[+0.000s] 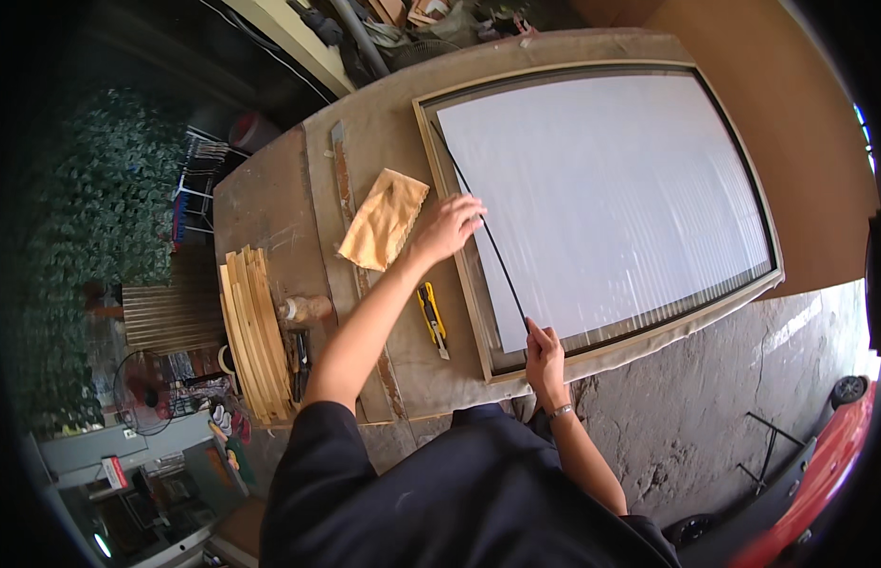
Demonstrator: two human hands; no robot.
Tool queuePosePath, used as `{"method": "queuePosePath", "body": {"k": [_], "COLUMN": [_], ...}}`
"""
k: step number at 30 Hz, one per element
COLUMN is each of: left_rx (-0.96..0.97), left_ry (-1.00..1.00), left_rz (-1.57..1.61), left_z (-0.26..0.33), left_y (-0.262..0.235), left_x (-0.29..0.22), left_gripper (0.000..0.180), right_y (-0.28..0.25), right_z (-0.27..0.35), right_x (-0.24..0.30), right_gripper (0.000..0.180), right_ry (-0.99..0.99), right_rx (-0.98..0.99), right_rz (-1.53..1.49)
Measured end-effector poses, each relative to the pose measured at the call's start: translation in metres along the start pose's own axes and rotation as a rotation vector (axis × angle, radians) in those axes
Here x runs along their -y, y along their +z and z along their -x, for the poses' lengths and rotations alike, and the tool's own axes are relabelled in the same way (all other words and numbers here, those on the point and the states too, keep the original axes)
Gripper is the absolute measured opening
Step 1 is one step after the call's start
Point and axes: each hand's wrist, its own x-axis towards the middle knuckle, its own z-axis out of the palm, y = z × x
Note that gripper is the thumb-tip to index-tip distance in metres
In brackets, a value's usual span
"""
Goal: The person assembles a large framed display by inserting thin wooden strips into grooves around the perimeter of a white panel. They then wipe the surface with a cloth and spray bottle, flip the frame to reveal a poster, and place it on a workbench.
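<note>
A large rectangular frame (474,312) with a pale wooden rim and a dark inner edge lies flat on the table. Inside it rests a white sheet (611,199), set off from the rim on the left side. A thin black strip (504,265) slants across the sheet's left edge. My right hand (546,363) is closed on the strip's near end, over the frame's front rim. Farther up, the bent fingers of my left hand (447,230) close around the strip's middle, slightly blurred. The strip's far end reaches toward the frame's upper left corner.
A tan cloth (386,220) and a yellow utility knife (432,320) lie left of the frame. Beyond them are a long rusty metal ruler (342,175) and a stack of wooden strips (251,331). A red vehicle (819,473) stands at the lower right.
</note>
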Motion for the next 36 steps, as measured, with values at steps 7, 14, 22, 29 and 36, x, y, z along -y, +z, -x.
{"method": "queuePosePath", "body": {"k": [7,14,22,29,36], "left_rx": [0.011,0.115,0.272,0.438,0.43], "left_ry": [0.08,0.167,0.269,0.408,0.568], "left_rz": [-0.191,-0.274,-0.241,-0.167,-0.232], "left_z": [-0.069,-0.101,-0.129,-0.12,-0.119], "left_y": [-0.025,-0.04,-0.045,-0.041,-0.041], "left_x": [0.101,0.165,0.18,0.16,0.154], "left_gripper": [0.027,0.018,0.011,0.01,0.009], "right_y": [0.032,0.062,0.078,0.095,0.091], "right_z": [-0.033,-0.053,-0.062,-0.06,-0.049], "right_x": [0.024,0.025,0.034,0.027,0.031], "right_gripper": [0.036,0.04,0.038,0.022,0.022], "right_ry": [0.035,0.029,0.092,0.139,0.122], "right_rx": [-0.04,-0.042,-0.074,-0.191,-0.23], "right_rz": [0.044,0.041,0.01,0.128,0.21]}}
